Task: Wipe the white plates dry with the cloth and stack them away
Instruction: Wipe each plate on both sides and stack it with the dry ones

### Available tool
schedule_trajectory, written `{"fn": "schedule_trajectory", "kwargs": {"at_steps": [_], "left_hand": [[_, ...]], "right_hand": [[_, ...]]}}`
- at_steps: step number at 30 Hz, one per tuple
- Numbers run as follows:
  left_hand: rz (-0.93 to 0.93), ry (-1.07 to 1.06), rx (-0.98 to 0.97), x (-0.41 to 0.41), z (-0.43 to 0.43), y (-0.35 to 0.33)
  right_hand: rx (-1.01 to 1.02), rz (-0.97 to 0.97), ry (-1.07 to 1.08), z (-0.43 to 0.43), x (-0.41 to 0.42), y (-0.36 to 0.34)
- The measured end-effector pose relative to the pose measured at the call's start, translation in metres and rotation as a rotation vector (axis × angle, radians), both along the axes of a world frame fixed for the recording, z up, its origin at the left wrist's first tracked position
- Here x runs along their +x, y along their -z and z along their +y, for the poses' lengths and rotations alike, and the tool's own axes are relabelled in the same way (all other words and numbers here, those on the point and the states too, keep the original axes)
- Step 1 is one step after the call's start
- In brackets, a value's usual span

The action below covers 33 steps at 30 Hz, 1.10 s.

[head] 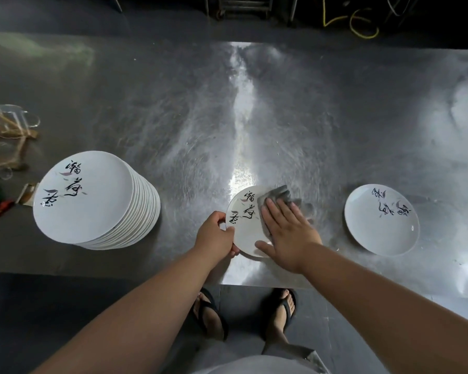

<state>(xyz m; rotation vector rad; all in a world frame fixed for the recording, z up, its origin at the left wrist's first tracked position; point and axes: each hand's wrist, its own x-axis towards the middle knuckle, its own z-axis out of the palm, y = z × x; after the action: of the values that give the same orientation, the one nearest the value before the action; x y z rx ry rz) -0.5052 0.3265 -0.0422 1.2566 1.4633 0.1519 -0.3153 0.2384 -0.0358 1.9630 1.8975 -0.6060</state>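
1. Mid-wipe: the left hand [216, 234] grips the middle plate [245, 228] by its rim; the right hand [288, 234], fingers flat, presses the cloth [276, 197] on it.
2. Left of that plate stands a tall stack [92, 197]; right of it lies a single plate [381, 220], probably the dried pile, so most remains.
3. Under that plate is a scratched steel table [254, 117]; the room beyond is dim.
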Motion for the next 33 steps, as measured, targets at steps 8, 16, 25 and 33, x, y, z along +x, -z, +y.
{"fn": "schedule_trajectory", "kwargs": {"at_steps": [8,16,25,33], "left_hand": [[0.027,-0.03,0.004,0.006,-0.003,-0.001],[-0.001,-0.153,-0.038,0.009,-0.004,0.001],[0.093,0.119,0.056,0.008,0.008,-0.001],[0.069,0.073,0.045,0.007,0.009,0.003]], "right_hand": [[-0.046,0.058,-0.129,-0.031,0.003,-0.014],[-0.071,0.113,0.057,-0.06,-0.047,-0.008],[0.025,0.004,-0.117,0.014,0.023,0.002],[0.023,-0.005,-0.32,0.05,0.016,0.01]]}}
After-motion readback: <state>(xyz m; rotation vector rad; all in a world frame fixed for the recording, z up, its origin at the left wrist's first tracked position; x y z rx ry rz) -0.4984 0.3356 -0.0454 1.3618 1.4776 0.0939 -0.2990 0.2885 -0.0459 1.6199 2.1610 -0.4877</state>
